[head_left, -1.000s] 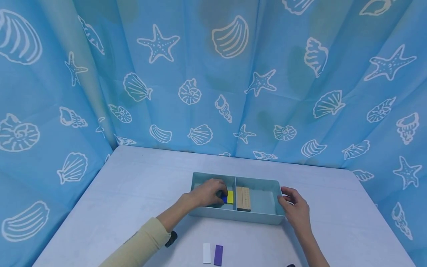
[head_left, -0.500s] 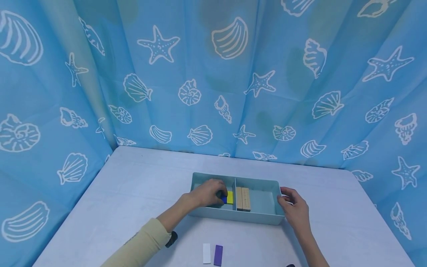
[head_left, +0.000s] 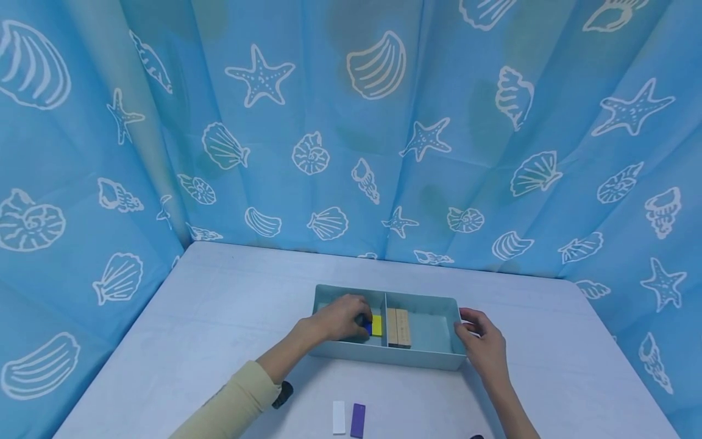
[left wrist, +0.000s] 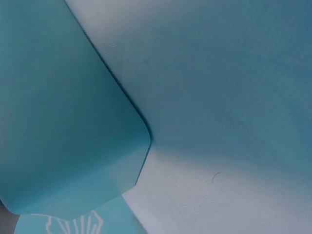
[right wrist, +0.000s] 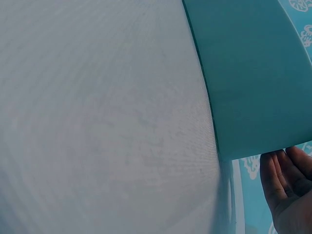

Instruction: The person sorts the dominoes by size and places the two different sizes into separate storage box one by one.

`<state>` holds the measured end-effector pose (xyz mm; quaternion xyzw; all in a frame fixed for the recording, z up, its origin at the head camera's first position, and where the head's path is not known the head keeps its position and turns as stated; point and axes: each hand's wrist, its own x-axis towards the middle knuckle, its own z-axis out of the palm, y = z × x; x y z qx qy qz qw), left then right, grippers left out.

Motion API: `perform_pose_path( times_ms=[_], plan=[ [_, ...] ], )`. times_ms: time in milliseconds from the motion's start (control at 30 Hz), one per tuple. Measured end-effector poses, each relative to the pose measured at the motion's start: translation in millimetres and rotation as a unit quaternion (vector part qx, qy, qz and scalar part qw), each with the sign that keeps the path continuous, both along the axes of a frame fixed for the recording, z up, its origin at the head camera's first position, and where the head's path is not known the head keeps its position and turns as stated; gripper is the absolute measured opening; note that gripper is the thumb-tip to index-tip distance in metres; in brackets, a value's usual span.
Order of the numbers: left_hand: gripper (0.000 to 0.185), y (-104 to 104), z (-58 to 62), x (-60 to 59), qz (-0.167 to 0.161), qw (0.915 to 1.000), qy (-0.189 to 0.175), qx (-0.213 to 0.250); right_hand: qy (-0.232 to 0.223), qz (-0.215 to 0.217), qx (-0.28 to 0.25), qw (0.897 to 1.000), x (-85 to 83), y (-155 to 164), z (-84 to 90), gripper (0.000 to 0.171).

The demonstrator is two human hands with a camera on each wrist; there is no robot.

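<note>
In the head view, my left hand reaches into the left compartment of a pale blue-green divided box. Its fingers and thumb pinch a small blue block, mostly covered by the hand. A yellow block stands against the blue one, near the divider. My right hand holds the box's right end, with the thumb at the rim. In the right wrist view, the fingertips touch the edge of the box wall. The left wrist view shows the box wall but not the left hand.
Two wooden blocks lie side by side in the right compartment, against the divider. A white block and a purple block lie on the white table in front of the box. A blue shell-patterned curtain surrounds the table.
Both hands, the box and the blocks keep nearly the same places. Only the camera view shifts slightly.
</note>
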<state>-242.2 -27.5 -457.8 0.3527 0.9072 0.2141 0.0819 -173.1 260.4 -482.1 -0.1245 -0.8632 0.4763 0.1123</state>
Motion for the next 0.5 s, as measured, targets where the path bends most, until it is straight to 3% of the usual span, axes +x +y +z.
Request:
perform_pose_path(
  times_ms=[267,433,500],
  plan=[
    [0.029,-6,18.0,11.9,0.022,0.9992,0.026,0.019,0.012,0.003,0.01,1.0,-3.0,5,-9.4,0.038],
    [0.03,-9,39.4,29.7,0.015,0.9974,0.064,0.028,0.029,0.006,0.031,0.999,-13.0,17,-31.4,0.038],
    [0.031,-10,49.3,39.1,0.007,0.9961,0.085,0.02,0.025,0.005,0.025,0.999,-13.8,18,-31.0,0.037]
  ],
)
